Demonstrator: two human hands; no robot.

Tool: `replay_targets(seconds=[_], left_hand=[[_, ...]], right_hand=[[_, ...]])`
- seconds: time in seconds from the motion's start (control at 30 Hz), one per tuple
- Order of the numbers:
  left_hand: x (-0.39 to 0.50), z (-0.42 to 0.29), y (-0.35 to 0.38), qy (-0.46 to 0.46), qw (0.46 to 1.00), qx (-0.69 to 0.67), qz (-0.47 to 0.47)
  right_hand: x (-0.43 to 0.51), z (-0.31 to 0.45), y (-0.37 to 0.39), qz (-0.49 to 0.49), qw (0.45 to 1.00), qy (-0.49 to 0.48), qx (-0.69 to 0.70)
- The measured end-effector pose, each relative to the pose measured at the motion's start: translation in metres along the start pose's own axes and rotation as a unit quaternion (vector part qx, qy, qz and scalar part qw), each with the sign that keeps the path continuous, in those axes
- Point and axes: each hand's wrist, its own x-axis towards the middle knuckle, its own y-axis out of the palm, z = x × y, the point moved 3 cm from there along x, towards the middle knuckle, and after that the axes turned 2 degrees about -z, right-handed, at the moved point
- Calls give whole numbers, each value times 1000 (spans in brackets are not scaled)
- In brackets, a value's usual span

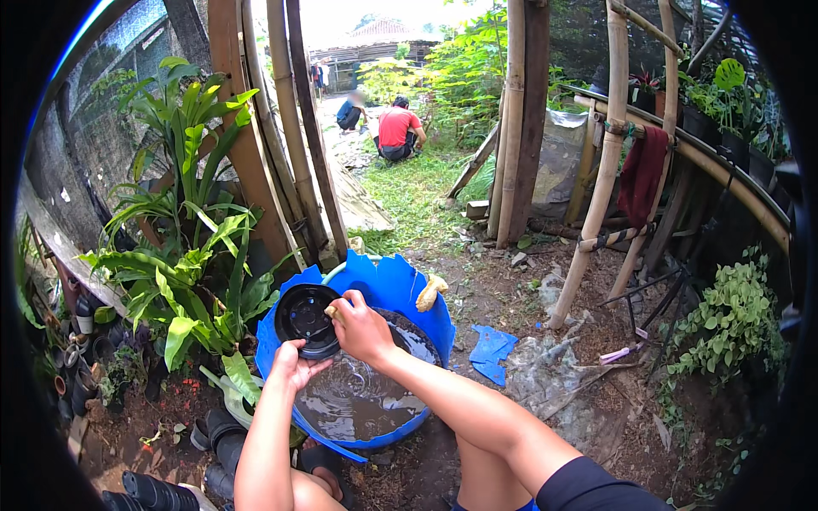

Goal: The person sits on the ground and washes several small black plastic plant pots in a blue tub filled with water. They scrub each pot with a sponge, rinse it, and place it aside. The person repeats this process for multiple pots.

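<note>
A round black plastic plant pot [305,316], its open mouth turned up towards me, is held above a broken-rimmed blue plastic tub [364,274]. My left hand [295,367] grips the pot's lower edge. At the pot's right rim, my right hand [358,326] pinches a small yellowish piece, perhaps sponge [332,312]. Murky brown water [358,402] with ripples fills the lower part of the tub. A yellowish, sponge-like lump [431,293] rests on the tub's jagged right rim.
Black pots [160,490] lie at lower left, below leafy green plants [185,274]. Blue plastic shards [492,353] lie right of the tub. Bamboo poles [597,211] bear a dark red cloth [642,175]. Two people [397,131] crouch farther off on the grass.
</note>
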Motion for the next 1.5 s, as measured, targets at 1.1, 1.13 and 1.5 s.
replay_targets(seconds=[1.1, 1.13, 1.5], left_hand=[[-19, -1, 14, 26, 992, 120, 16], [-21, -2, 15, 23, 991, 127, 17], [-12, 2, 1, 50, 985, 163, -31]], right_hand=[[3, -5, -1, 3, 998, 58, 25], [4, -6, -1, 3, 998, 59, 25], [0, -14, 10, 75, 992, 100, 15]])
